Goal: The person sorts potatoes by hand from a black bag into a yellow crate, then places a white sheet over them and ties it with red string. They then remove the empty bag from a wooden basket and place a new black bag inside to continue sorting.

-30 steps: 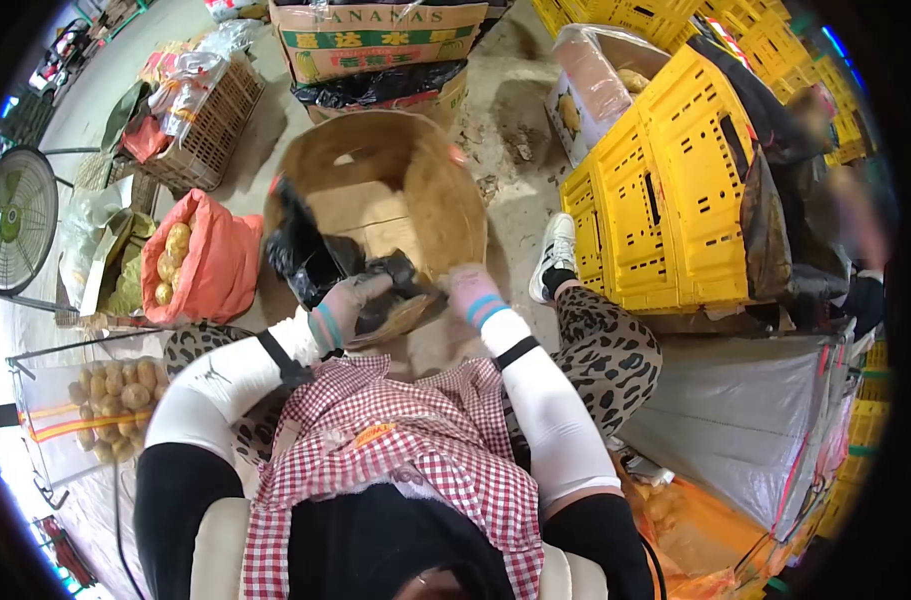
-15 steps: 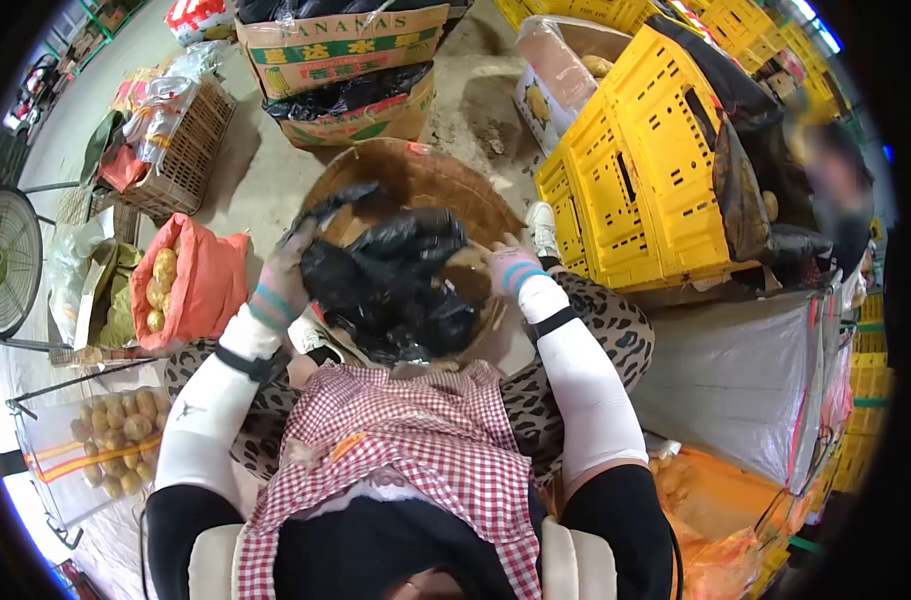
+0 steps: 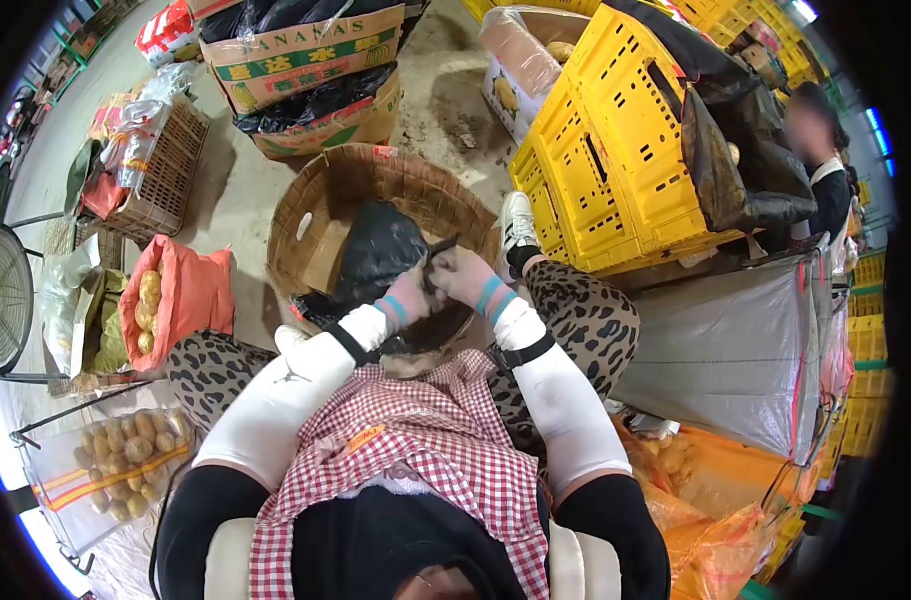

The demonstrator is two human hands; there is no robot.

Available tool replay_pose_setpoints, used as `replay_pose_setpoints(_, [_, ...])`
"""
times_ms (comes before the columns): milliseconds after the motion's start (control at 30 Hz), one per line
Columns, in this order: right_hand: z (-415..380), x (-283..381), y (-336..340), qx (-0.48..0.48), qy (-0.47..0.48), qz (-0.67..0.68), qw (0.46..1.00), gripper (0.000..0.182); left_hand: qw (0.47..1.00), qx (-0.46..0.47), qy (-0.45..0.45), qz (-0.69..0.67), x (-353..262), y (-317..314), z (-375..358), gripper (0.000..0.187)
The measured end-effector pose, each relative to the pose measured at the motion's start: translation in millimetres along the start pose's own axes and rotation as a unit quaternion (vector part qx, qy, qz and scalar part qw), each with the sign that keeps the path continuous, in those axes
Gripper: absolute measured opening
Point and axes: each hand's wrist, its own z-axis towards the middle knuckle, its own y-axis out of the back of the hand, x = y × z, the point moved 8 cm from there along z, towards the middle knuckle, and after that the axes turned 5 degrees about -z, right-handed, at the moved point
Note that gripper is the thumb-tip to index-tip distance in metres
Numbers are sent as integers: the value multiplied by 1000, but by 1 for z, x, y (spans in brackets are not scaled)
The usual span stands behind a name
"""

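Note:
A black plastic bag (image 3: 380, 250) bulges inside a wide round woven basket (image 3: 287, 215) between my legs. My left hand (image 3: 411, 292), in a pale glove with a blue-striped cuff, is closed on the gathered plastic at the bag's right side. Close beside it, my right hand (image 3: 463, 278), gloved alike, has its fingers closed on the same plastic, and a dark twisted end sticks up by its knuckles. The bag's contents are hidden. More black plastic lies low in the basket, under my wrists.
Banana cartons (image 3: 310, 60) stand beyond the basket. Stacked yellow crates (image 3: 615, 150) rise at the right, with a person (image 3: 825, 180) behind them. At the left are a red sack (image 3: 190, 300) of potatoes, a wicker hamper (image 3: 165, 160) and a fan (image 3: 3, 295).
Both hands have come together from opposite sides of the basket. The loosely spread black plastic is now gathered into a rounded bag. The view has shifted slightly.

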Motion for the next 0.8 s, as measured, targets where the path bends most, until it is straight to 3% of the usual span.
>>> replay_pose_setpoints(33, [3,-19,1,-34,-10,184,982,45,994,8,-43,103,-34,-18,-13,42])
replay_pose_setpoints(67, [3,-26,3,-33,-10,188,982,45,977,12,-39,211,-28,-5,0,43])
replay_pose_setpoints(133, [-4,-34,17,-113,18,-97,989,53,898,-78,-141,410,-39,34,12,48])
replay_pose_setpoints(167, [-6,-39,13,-107,15,-92,990,53,902,-96,-90,412,-54,36,8,51])
replay_pose_setpoints(200, [-4,-47,9,-75,-26,-182,980,48,902,-113,-41,414,-86,27,-2,54])
replay_pose_setpoints(267, [2,-61,13,-16,-100,-359,928,41,843,-87,-11,531,-114,31,-2,59])
replay_pose_setpoints(333, [13,-78,37,-80,-124,-243,959,32,907,-53,-70,412,-113,70,18,69])
replay_pose_setpoints(367, [8,-75,54,-126,-122,-218,960,32,896,-50,-86,433,-122,79,18,80])
replay_pose_setpoints(400, [2,-72,70,-172,-121,-192,958,32,896,-53,-84,434,-125,89,17,80])
replay_pose_setpoints(467, [-14,-46,88,-170,-121,-237,949,34,826,-53,-97,552,-154,77,9,92])
replay_pose_setpoints(533, [-31,-7,112,-168,-121,-282,937,37,804,-142,-210,538,-191,95,11,84])
replay_pose_setpoints(600, [-47,47,124,-170,-21,-244,955,40,638,-332,-301,626,-252,63,-33,75])
replay_pose_setpoints(633, [-49,56,130,-166,-24,-242,956,40,640,-331,-296,627,-261,54,-39,75])
replay_pose_setpoints(700, [-48,80,134,-150,74,-170,971,40,652,-402,-316,560,-272,55,-52,54])
replay_pose_setpoints(767, [-34,82,136,-171,75,-92,978,40,816,-159,-68,552,-219,78,-12,43])
replay_pose_setpoints(800, [-27,82,139,-196,80,-16,977,41,741,-88,29,665,-182,76,-11,36])
